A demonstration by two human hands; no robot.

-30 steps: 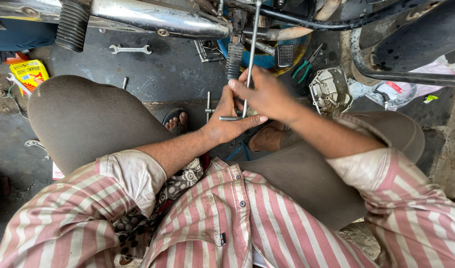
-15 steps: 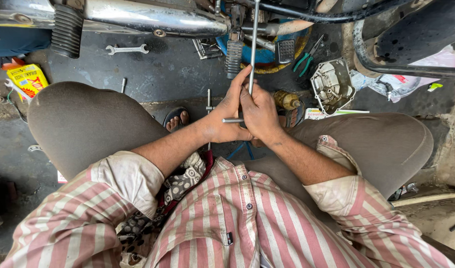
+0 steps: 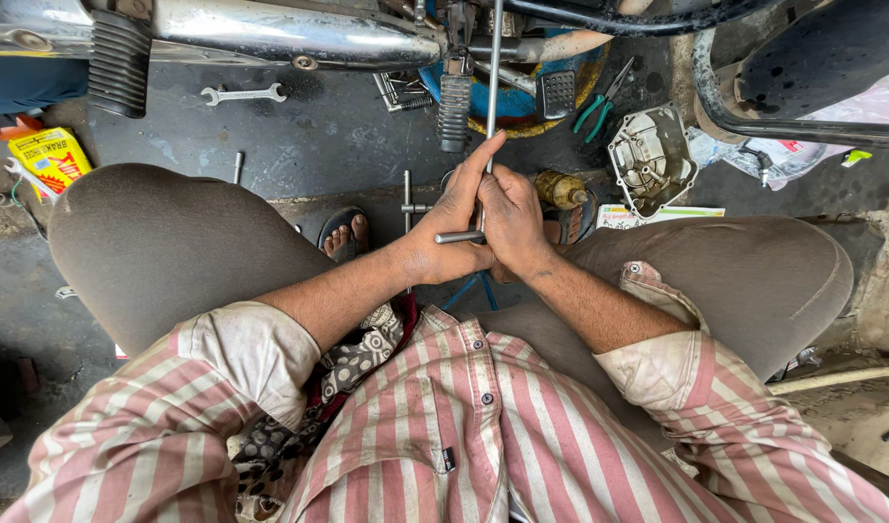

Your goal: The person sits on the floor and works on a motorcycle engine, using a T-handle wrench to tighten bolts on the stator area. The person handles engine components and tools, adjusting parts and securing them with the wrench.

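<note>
1. The motorcycle (image 3: 270, 34) fills the top of the view; its chrome exhaust pipe (image 3: 289, 29) runs across, and a ribbed rubber footrest (image 3: 120, 63) hangs at the left.
2. The person sits low on the dark, oily floor (image 3: 318, 136), with knees in brown trousers spread to both sides and sleeves of a striped pink and white shirt rolled up.
3. The left hand (image 3: 454, 228) and the right hand (image 3: 512, 223) are pressed together between the knees, palms facing each other.
4. Both hands are closed around a long T-handle wrench (image 3: 493, 87); its thin steel shaft goes up from the hands to the motorcycle, and the short cross handle (image 3: 456, 236) comes out at the left, under the left palm. The left index finger lies straight along the shaft; the other fingers are curled.
5. A grey metal engine cover (image 3: 650, 160) lies on the floor to the right of the hands.
6. Green-handled pliers (image 3: 599, 102) lie near the cover.
7. An open-end spanner (image 3: 243, 94) lies on the floor at the left, well apart from the hands.
</note>
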